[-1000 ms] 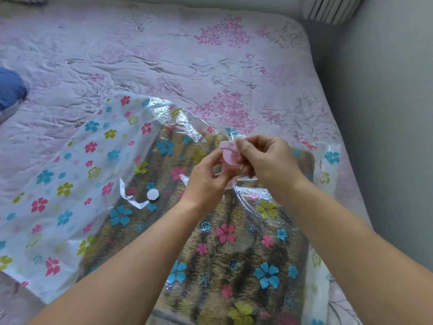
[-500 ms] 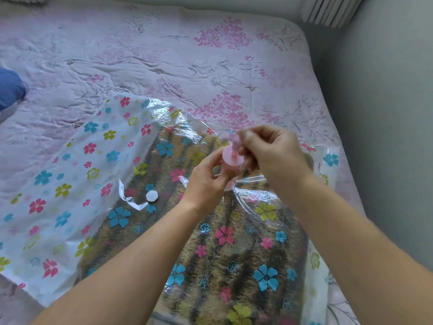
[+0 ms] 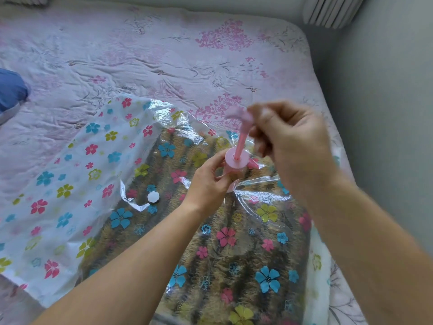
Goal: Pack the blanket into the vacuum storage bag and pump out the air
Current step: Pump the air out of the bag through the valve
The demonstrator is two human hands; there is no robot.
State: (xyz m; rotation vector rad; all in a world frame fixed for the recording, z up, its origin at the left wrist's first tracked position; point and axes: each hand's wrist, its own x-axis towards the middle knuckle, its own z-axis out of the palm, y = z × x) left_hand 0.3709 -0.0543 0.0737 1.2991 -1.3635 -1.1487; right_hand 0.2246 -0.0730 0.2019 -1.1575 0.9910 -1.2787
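Vacuum storage bag (image 3: 58,184) lies flat on the bed (image 3: 164,55), near side, toward the right edge. It is clear glossy plastic, crinkled, printed with pink, blue and yellow-green flowers; the left part looks whitish and flat. Blanket (image 3: 234,266) sits inside the right part of the bag: shaggy, fuzzy pile, brown-tan with dark streaks, showing through the film. The film bunches in shiny folds around the pump base.

Pump (image 3: 236,160) is pink plastic with a short round barrel and a flat disc top, standing upright on the bag over the blanket. A thin pink rod (image 3: 242,141) sticks out of the top. Pump handle (image 3: 239,116) at the rod end is motion-blurred, shape unclear.

Left hand (image 3: 208,184): grip wrapped round the pump barrel, fingers curled. Right hand (image 3: 288,141): grip closed on the pump handle, blurred.

Small white round cap (image 3: 153,197) rests on the bag left of the pump, apart from it.

Bed cover is quilted, wrinkled, pale pink with a floral print. Blue fabric (image 3: 11,90) at the left edge. Ribbed radiator (image 3: 332,10) in the top right corner.
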